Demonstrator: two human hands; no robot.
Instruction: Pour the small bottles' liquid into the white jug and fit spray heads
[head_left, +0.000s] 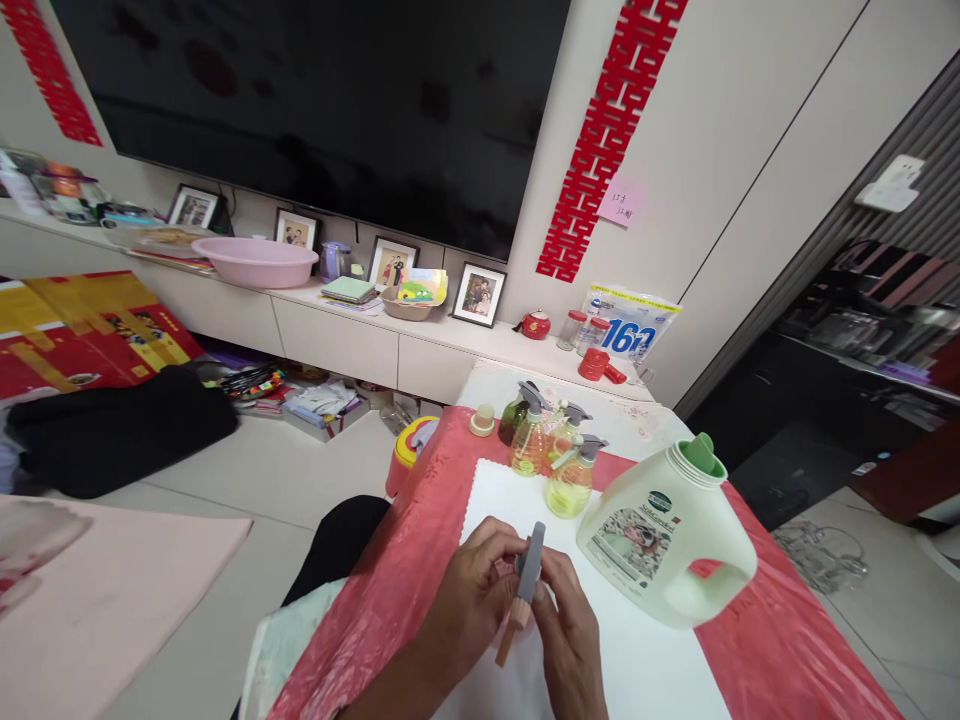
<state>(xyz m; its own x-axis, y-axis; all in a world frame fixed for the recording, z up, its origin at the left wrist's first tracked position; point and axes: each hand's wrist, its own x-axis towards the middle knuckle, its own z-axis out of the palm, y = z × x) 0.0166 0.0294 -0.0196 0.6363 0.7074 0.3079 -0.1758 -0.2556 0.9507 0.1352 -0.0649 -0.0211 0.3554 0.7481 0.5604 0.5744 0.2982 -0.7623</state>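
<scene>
Both my hands are together over the white sheet [630, 660], closed around a trigger sprayer [532, 562] with a grey head and a pinkish-brown front part. My left hand [472, 585] pinches it from the left, thumb and fingers near its middle. My right hand [568, 615] grips it from the right. Whether a bottle hangs under the sprayer is mostly hidden by my hands. Just beyond stand spray bottles with grey heads: one with yellowish liquid [568, 488], an amber one [529, 445] and a dark green one [512, 418]. Right of my hands is a large pale green detergent jug [664, 530].
A red plastic cover [772, 620] lies over the table. A small round cap [482, 420] rests near its left edge. Behind, a low cabinet [337, 335] carries photo frames, a pink basin [256, 262] and red-lidded jars [572, 330]. A yellow-and-red bin [407, 452] stands left of the table.
</scene>
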